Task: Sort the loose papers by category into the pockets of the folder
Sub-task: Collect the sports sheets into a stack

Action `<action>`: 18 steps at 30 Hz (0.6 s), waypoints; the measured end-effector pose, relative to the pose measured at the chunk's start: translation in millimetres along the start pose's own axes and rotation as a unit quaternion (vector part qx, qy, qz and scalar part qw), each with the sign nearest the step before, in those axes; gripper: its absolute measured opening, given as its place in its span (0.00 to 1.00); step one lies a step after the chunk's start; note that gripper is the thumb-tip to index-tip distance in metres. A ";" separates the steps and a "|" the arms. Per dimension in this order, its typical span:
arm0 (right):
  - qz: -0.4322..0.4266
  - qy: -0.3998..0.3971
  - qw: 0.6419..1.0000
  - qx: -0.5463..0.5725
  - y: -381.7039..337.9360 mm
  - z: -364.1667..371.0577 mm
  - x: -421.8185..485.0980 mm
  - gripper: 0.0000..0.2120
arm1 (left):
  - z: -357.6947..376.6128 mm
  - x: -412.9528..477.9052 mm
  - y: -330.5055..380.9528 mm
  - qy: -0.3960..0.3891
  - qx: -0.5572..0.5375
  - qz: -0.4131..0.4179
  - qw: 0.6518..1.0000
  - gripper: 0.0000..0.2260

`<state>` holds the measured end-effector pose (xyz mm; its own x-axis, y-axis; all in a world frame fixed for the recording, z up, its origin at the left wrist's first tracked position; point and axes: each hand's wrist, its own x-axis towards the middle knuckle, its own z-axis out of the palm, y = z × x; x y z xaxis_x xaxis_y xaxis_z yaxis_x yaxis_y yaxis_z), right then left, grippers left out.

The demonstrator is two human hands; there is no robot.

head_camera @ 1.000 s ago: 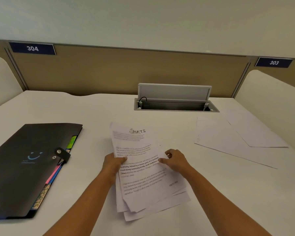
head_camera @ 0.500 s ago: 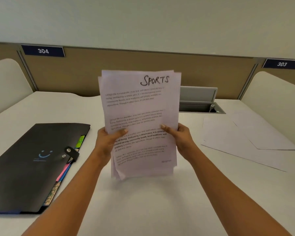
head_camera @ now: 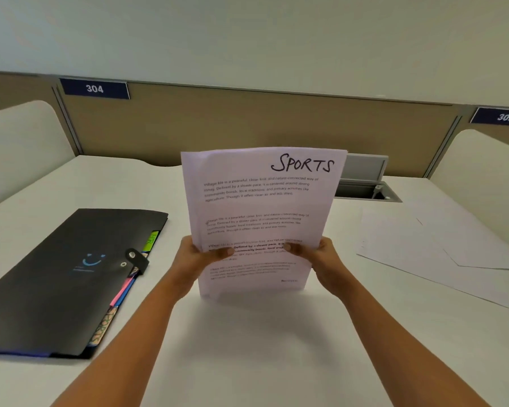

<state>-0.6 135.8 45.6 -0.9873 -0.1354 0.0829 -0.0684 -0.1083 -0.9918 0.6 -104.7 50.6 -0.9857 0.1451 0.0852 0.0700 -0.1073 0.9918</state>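
While left hand [head_camera: 193,258], right hand [head_camera: 323,259] pinch one paper stack [head_camera: 262,201] | one closed folder [head_camera: 56,283] | two sheets [head_camera: 409,245]

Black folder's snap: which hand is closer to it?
Left, probably. The folder lies on the left hand's side, its snap strap nearby. The right hand is across the paper stack and could hold it alone.

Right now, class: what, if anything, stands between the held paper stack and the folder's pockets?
The black folder lies closed, its strap snapped across the tabbed edge, covering the pockets. The left hand and right hand grip the stack; nothing lies on the table between.
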 end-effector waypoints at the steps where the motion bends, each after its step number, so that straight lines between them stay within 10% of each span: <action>1: -0.001 -0.005 1.000 0.003 0.2 1.9 -0.2 0.13 | 1.5 0.5 0.3 0.002 0.007 0.000 1.000 0.19; 18: 0.003 0.016 1.000 0.012 -7.3 2.1 11.0 0.09 | -8.2 -1.1 6.9 0.024 0.054 -0.016 0.998 0.14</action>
<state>-10.6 133.0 53.9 -0.9918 -0.1042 0.0743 -0.0604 -0.1308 -0.9896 0.9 -113.6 56.5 -0.9938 0.0995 0.0505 0.0512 0.0046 0.9987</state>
